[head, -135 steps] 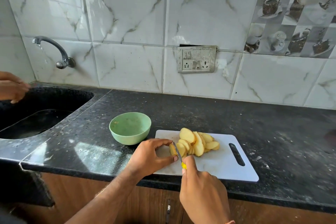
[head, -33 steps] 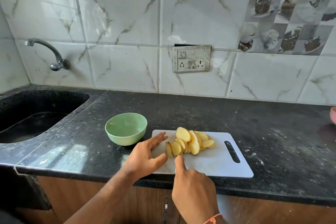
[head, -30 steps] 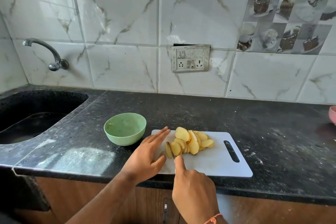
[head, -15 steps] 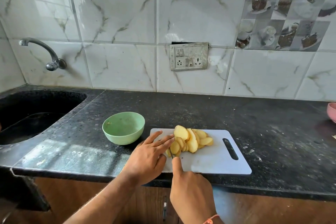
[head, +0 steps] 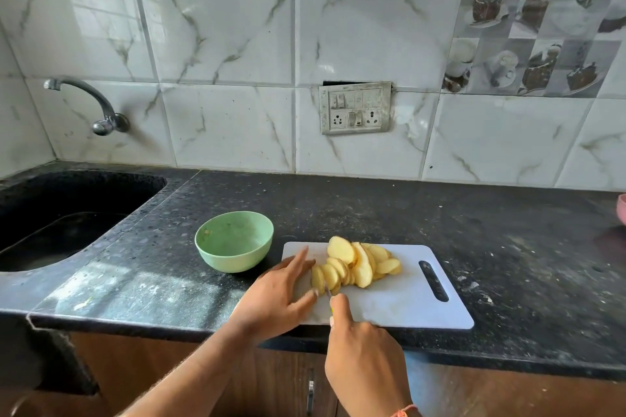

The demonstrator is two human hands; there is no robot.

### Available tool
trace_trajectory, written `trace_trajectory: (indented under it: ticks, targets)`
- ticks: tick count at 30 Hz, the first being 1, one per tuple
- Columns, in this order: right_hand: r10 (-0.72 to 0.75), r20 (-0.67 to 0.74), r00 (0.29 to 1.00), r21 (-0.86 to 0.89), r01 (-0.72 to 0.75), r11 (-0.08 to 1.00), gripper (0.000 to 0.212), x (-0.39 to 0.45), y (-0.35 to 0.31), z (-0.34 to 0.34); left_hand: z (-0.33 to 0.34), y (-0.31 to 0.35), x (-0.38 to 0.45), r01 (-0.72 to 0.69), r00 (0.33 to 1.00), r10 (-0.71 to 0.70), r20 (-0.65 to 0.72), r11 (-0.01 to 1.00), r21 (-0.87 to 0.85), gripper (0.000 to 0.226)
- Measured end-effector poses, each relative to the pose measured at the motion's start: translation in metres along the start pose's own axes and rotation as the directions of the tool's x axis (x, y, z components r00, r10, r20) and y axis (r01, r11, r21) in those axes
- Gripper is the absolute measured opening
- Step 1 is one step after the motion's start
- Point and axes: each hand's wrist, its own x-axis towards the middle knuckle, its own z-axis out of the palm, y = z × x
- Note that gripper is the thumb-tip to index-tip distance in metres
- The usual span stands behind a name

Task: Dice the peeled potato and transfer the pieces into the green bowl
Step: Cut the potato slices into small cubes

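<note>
**Slicing nears its end as potato fans out across the board**

Stretching along a black stone counter (head: 440,223), a white cutting board (head: 399,308) lies at the near edge with its long side running left to right and its handle slot at the right end. Just beyond the board's far-left corner stands the green bowl (head: 233,240), with no potato pieces in it. On the board's left half, the potato slices (head: 355,264) lean against one another in a row that runs left to right, the long axis of the pile parallel to the board. A person's left hand (head: 281,298) rests at the row's left end, fingers straight and spread, touching the nearest slice. Their right hand (head: 362,345) comes in from the near side, curled around a small knife (head: 328,291) whose blade points away, across the row. By this view the slices still need crosswise cuts, and the left hand is the nearer one to the bowl for the transfer.
</note>
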Motion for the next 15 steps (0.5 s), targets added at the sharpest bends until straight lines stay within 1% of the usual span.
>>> trace_trajectory:
  ticks: [5,9,15]
  targets:
    - [0.008,-0.017,1.0,0.023,-0.008,1.0,0.037,0.0,0.0026,0.0021,0.0033,-0.0016,0.0032,0.055,0.998,-0.057,-0.039,0.998,-0.039,0.095]
    - [0.002,-0.033,0.999,0.048,-0.001,0.999,0.035,0.0,0.0021,0.0018,0.0021,0.0005,0.0052,0.079,0.994,-0.083,-0.075,0.995,-0.056,0.084]
    - [-0.007,-0.018,1.0,0.04,0.007,0.999,0.031,-0.0042,0.0036,-0.0031,0.0023,0.0018,0.0062,0.078,0.994,-0.082,-0.077,0.995,-0.055,0.076]
